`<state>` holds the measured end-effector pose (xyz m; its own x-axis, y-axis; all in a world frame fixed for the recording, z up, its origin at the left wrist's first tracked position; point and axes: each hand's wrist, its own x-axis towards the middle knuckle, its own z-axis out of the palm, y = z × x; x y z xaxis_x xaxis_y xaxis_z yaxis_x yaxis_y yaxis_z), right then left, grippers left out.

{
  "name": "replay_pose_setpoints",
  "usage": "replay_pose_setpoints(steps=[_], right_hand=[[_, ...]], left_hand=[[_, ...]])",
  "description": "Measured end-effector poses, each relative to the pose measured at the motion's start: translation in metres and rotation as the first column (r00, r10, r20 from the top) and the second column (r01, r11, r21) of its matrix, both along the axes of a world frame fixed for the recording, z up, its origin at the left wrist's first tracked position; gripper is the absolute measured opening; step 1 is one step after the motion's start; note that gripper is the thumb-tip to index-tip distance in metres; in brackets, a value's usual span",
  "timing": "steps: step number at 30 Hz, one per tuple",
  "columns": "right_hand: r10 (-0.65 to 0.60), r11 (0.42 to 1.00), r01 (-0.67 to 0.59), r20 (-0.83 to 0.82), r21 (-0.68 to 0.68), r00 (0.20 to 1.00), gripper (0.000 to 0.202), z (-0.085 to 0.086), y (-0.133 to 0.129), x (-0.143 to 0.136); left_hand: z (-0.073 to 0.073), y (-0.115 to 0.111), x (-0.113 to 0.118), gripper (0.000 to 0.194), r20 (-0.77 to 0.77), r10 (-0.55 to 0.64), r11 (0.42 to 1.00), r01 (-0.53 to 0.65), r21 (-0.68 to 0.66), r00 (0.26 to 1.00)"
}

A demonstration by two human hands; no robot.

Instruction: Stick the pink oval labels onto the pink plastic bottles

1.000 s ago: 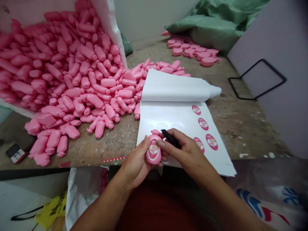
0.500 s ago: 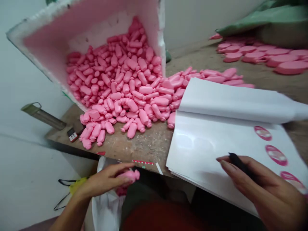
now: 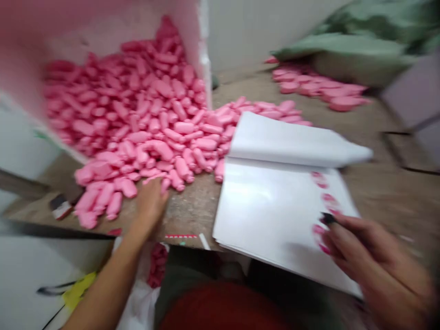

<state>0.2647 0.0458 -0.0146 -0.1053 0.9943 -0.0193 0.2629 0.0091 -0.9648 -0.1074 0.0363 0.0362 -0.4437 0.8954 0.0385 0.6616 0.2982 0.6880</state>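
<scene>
My left hand (image 3: 151, 199) is at the front edge of a heap of small pink bottle-shaped plastic pieces (image 3: 182, 167). Its fingertips are blurred and partly hidden among the pieces, so I cannot see whether they grip one. My right hand (image 3: 374, 256) is closed around a slim black tool (image 3: 328, 218), whose tip shows at the fingers. It hovers at the right side of a white sticker sheet (image 3: 261, 206). Round pink stickers (image 3: 319, 179) run down that side, and one pink sticker (image 3: 321, 238) appears right by my fingertips. Whether it is lifted is unclear.
A white foam box (image 3: 205, 55) lies tipped at the left, pink pieces spilling out. Flat pink pieces (image 3: 343, 101) lie at the back beside a green cloth (image 3: 347, 48). Below the table edge, a white bag (image 3: 137, 298) holds more pink pieces.
My left hand has gone from above the bag, where it had a pink piece, up to the heap; that piece no longer shows. My right hand has moved to the stickers. The view has shifted right.
</scene>
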Motion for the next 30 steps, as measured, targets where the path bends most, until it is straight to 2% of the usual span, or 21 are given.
replay_pose_setpoints(steps=[1,2,4,5,7,8,9,10,12,14,16,19,21,23,27,30], right_hand=[[-0.124,0.992,0.123,0.103,0.018,0.987,0.017,0.006,-0.003,0.003],[-0.172,0.985,0.165,0.179,0.052,0.969,0.022,0.011,-0.004,0.005],[-0.152,0.988,0.14,0.316,0.061,0.937,0.026,0.015,-0.004,0.007],[-0.149,0.989,0.134,0.381,0.064,0.912,0.026,0.016,-0.002,0.009],[-0.153,0.988,0.128,0.49,0.084,0.858,0.024,0.013,-0.001,0.012],[-0.161,0.987,0.129,0.531,0.097,0.832,0.023,0.011,-0.001,0.013],[-0.163,0.986,0.122,0.56,0.11,0.812,0.022,0.01,-0.002,0.014],[-0.16,0.987,0.108,0.575,0.123,0.802,0.021,0.009,-0.002,0.014],[-0.133,0.987,0.057,0.581,0.147,0.803,0.02,0.009,-0.002,0.011],[-0.11,0.984,0.004,0.58,0.181,0.807,0.019,0.011,-0.001,0.008],[-0.122,0.982,0.012,0.579,0.19,0.806,0.019,0.013,0.002,0.008],[-0.193,0.981,0.165,0.521,0.1,0.831,0.023,0.012,0.004,0.019],[-0.246,0.963,0.269,0.436,0.009,0.866,0.029,0.009,0.004,0.031],[-0.274,0.95,0.309,0.36,-0.044,0.892,0.031,0.006,0.0,0.038],[-0.182,0.977,0.209,0.374,-0.033,0.91,0.025,0.004,-0.008,0.035],[-0.148,0.989,0.113,0.495,0.1,0.856,0.019,0.003,-0.012,0.027]], left_hand=[[0.003,-0.001,0.0,0.02,0.009,-0.017,1.0,0.017,-0.023,1.0],[0.004,0.0,0.0,0.02,0.014,-0.029,0.999,0.029,-0.045,0.999],[0.003,0.003,0.006,0.022,-0.046,0.039,0.997,-0.042,-0.066,0.998],[0.002,0.005,0.013,0.026,-0.023,0.072,0.996,-0.073,-0.053,0.997],[0.001,0.009,0.039,0.033,0.178,0.081,0.995,-0.068,-0.075,0.981],[0.001,0.011,0.056,0.036,0.342,0.066,0.994,-0.031,-0.107,0.937],[0.001,0.013,0.075,0.038,0.517,0.054,0.99,0.02,-0.137,0.855],[0.002,0.016,0.094,0.042,0.671,0.041,0.986,0.078,-0.146,0.74],[0.002,0.025,0.13,0.048,0.842,0.023,0.979,0.16,-0.129,0.539],[0.001,0.033,0.159,0.049,0.924,0.021,0.974,0.199,-0.105,0.382],[-0.002,0.039,0.181,0.041,0.967,0.03,0.967,0.239,-0.093,0.254],[-0.009,0.04,0.204,0.033,0.993,0.049,0.937,0.34,-0.084,0.11],[-0.015,0.037,0.213,0.035,0.995,0.061,0.909,0.407,-0.09,0.084],[-0.02,0.034,0.214,0.039,0.992,0.067,0.889,0.444,-0.109,0.11],[-0.024,0.032,0.203,0.042,0.982,0.062,0.897,0.422,-0.133,0.179],[-0.023,0.032,0.202,0.04,0.985,0.035,0.91,0.402,-0.101,0.169]])
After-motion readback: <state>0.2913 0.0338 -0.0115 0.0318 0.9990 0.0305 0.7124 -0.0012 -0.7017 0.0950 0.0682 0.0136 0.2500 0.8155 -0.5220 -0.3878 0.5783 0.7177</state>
